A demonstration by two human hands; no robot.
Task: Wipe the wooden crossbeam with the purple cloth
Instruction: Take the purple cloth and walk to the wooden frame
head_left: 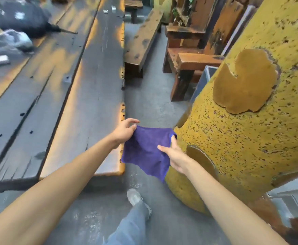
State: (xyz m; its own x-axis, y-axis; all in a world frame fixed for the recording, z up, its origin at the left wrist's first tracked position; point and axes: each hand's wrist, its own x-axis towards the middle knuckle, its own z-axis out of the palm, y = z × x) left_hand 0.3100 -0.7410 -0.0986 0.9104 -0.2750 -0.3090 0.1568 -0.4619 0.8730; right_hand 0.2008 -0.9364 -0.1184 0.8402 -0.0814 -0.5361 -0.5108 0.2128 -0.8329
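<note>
A purple cloth [145, 152] hangs spread in the air between my two hands, above the grey floor. My left hand [124, 130] pinches its upper left corner, just past the near end of a long dark wooden table [84, 89]. My right hand [173, 154] grips the cloth's right edge, with the fingers partly tucked behind the fabric. I cannot tell which piece of wood is the crossbeam; the table's planks run away from me on the left.
A big yellow pitted trunk-like column [242, 121] stands close on the right. Beyond are a wooden bench [142, 39] and dark wooden chairs [190, 55]. A black bag [20, 16] and a grey bundle [10, 41] lie on the table's far left. My shoe [135, 197] is on the floor.
</note>
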